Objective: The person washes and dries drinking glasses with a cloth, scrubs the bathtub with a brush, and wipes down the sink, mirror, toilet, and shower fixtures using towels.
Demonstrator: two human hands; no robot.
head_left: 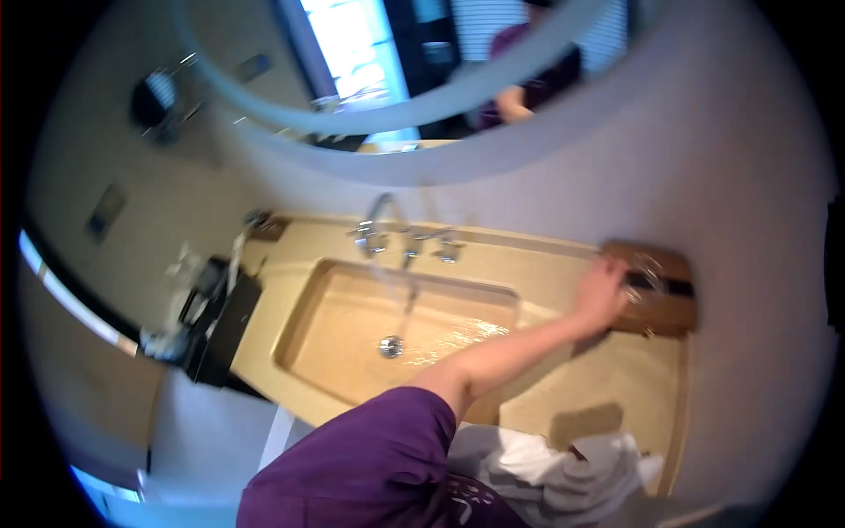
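My left hand (605, 290) reaches across the counter to the right, its arm coming from a purple sleeve. It is at the left side of a brown wooden tray (664, 315) with a dark band and shiny, glass-like round things (647, 271) on it. Motion blur smears my fingers, so whether they grip anything does not show. Water runs from the chrome faucet (381, 211) into the beige sink (290, 330), wetting its floor near the round drain (391, 346). My right hand is out of view.
A crumpled white towel (563, 471) lies on the counter's near right edge. At the left end stands a black box (231, 330) with items in it. A small brown object (267, 227) sits in the back left corner. Above hangs a round mirror (414, 110) reflecting a person.
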